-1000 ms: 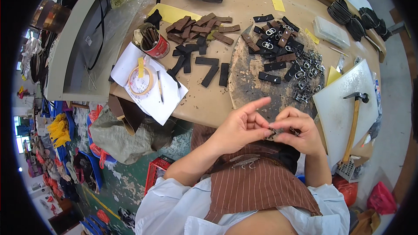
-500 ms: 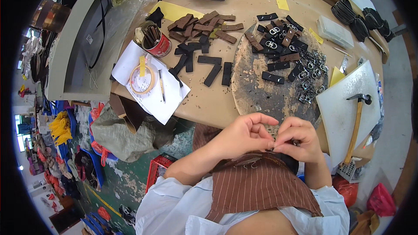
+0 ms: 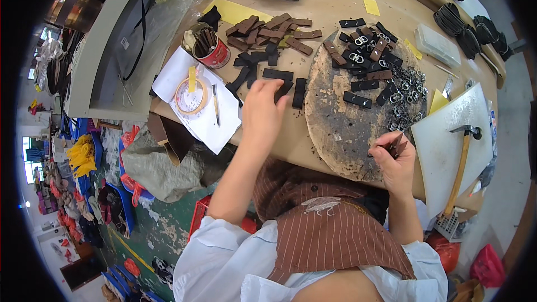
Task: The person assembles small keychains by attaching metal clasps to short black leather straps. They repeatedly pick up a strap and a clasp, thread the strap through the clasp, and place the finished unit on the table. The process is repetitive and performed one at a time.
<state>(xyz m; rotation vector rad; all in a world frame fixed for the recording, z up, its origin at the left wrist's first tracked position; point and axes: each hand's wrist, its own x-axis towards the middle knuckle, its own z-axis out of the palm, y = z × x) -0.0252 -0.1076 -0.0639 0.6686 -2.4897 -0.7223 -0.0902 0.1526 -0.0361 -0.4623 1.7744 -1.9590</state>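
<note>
Left hand (image 3: 262,112): it has parted from the right hand and swung out to the bench's (image 3: 316,8) loose black strips.
Left fingers (image 3: 270,84): parted, one black strip (image 3: 287,86) lying between fingertip and thumb; no firm pinch can be seen.
Right hand (image 3: 396,163): curled closed around brown strip pieces (image 3: 399,143) near the lower edge of the round board (image 3: 335,137) (how many pieces, the fingers hide).
Round board: bears fastened-looking strips and a heap of metal rings (image 3: 407,96).
White slab (image 3: 430,140): right of the board, a hammer (image 3: 460,159) resting on it.
Step in hand: seemingly a reach for one strip.
Next move: would call for a light pinch across the strip, leaving its neighbours undisturbed, while the right hand keeps its hold.
</note>
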